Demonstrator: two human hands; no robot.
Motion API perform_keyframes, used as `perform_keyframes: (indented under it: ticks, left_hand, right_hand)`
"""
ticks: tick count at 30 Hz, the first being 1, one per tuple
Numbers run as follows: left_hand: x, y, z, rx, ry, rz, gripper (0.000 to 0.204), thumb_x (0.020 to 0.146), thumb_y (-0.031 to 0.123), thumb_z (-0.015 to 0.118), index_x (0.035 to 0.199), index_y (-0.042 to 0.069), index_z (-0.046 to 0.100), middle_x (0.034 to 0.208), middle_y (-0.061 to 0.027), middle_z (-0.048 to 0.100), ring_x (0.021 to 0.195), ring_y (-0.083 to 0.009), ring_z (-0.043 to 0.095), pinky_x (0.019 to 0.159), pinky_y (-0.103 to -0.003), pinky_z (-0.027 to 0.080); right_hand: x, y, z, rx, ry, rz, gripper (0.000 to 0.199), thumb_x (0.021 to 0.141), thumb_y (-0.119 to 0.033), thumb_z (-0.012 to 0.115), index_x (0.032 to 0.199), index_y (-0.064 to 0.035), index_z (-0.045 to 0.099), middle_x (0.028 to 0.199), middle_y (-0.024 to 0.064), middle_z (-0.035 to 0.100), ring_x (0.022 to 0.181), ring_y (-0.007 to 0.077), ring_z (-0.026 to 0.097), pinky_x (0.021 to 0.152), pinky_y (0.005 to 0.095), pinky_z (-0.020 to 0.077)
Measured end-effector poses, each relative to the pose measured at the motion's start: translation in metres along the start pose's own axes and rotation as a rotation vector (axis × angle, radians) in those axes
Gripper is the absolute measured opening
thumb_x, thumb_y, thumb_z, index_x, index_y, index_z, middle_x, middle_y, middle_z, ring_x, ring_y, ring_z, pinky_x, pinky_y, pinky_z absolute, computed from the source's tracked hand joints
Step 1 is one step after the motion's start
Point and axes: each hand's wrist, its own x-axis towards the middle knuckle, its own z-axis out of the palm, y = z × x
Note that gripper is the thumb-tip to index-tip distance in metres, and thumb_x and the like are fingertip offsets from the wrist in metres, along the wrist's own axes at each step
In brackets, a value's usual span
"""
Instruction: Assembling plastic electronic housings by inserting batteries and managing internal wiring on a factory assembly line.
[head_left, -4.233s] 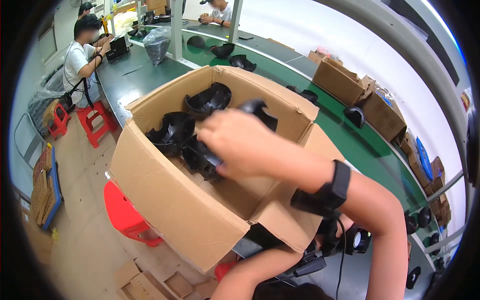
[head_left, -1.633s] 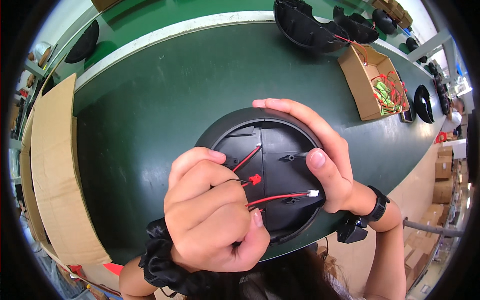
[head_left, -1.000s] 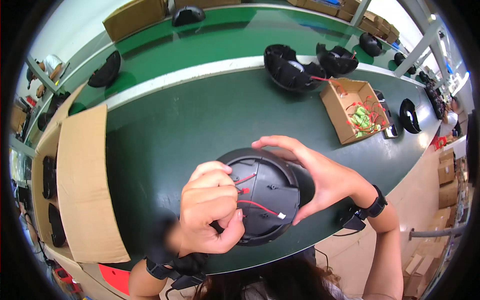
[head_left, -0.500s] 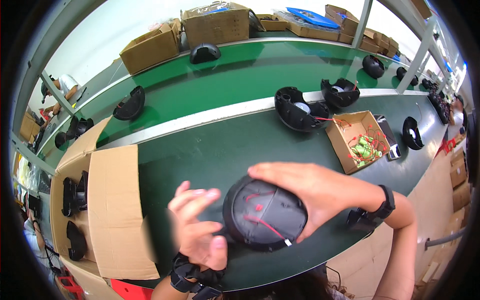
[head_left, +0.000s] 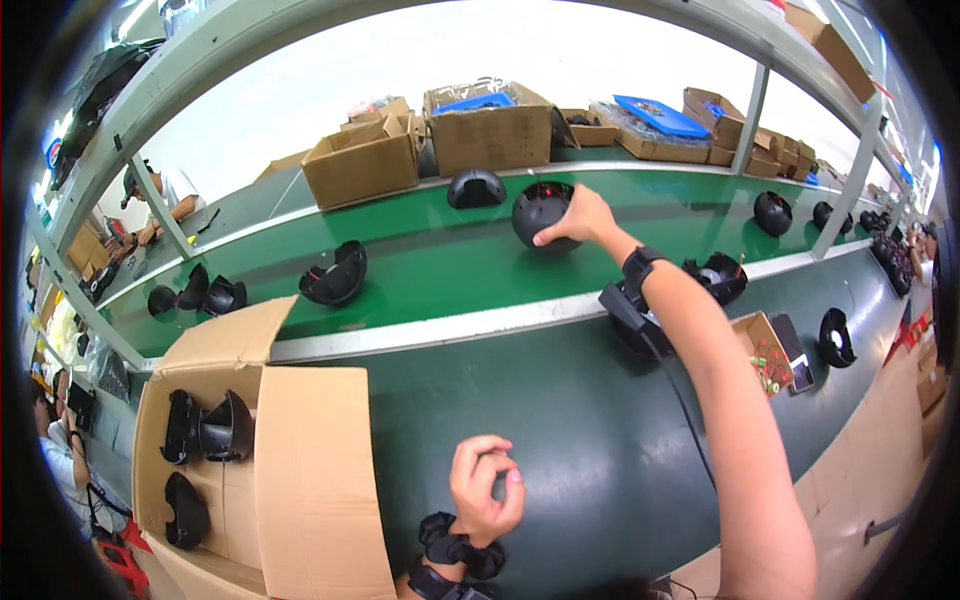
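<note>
Out over the green conveyor belt (head_left: pixel 440 240), my right hand (head_left: pixel 587 218) grips a black rounded plastic shell (head_left: pixel 538 212) by its right side, the thumb across its front. A bit of red wire shows at the shell's top. Whether its underside rests on the belt is hard to tell. My left hand (head_left: pixel 487 490) hovers above the dark green table (head_left: pixel 590 440), its fingers loosely curled and a gap showing between thumb and fingers. Nothing is in it. Beside it on the left stands an open cardboard box (head_left: pixel 315 480) with several black shell pieces (head_left: pixel 226 428).
On the belt lie another black shell (head_left: pixel 335 275) and a black half shell (head_left: pixel 477 188). Partly behind my right forearm are a small carton of wired green cells (head_left: pixel 770 368) and open shells (head_left: pixel 722 278). A metal post (head_left: pixel 850 180) rises at right. A co-worker (head_left: pixel 170 200) sits far left.
My right hand has carried the black shell forward from the table to the belt. The left hand has come off the shell's side and curled its fingers. The view has shifted.
</note>
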Motion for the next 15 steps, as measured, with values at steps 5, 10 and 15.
perform_keyframes:
  ticks: [5,10,15]
  left_hand:
    - [0.0,0.0,0.003,-0.023,-0.031,-0.033,0.009,0.065,0.0,0.061,0.071,0.004,0.056,0.091,-0.0116,0.058,0.078,-0.029,0.056,0.069,-0.036,0.046]
    - [0.004,-0.003,0.0,0.007,-0.037,-0.032,0.009,0.066,-0.002,0.058,0.072,0.003,0.055,0.091,-0.0127,0.057,0.077,-0.0255,0.056,0.066,-0.033,0.047]
    - [0.001,0.0,-0.004,-0.005,-0.052,-0.088,0.012,0.063,0.001,0.063,0.072,0.005,0.056,0.091,-0.0088,0.058,0.073,-0.0258,0.057,0.071,-0.037,0.046]
  right_hand:
    - [0.014,0.029,0.028,-0.092,0.022,0.034,0.13,0.035,-0.06,0.087,0.128,0.0119,0.033,0.13,0.0261,0.043,0.118,0.036,0.049,0.096,0.0391,0.0442]
    - [0.026,-0.038,-0.051,-0.512,-0.288,0.028,0.109,0.042,-0.06,0.084,0.121,0.0062,0.05,0.124,0.023,0.053,0.112,0.0334,0.055,0.093,0.0405,0.0461]
    - [0.076,-0.137,-0.078,-0.007,-0.102,-0.377,0.072,0.061,-0.043,0.079,0.11,0.0068,0.059,0.106,0.0192,0.063,0.099,0.0312,0.061,0.087,0.0353,0.0482]
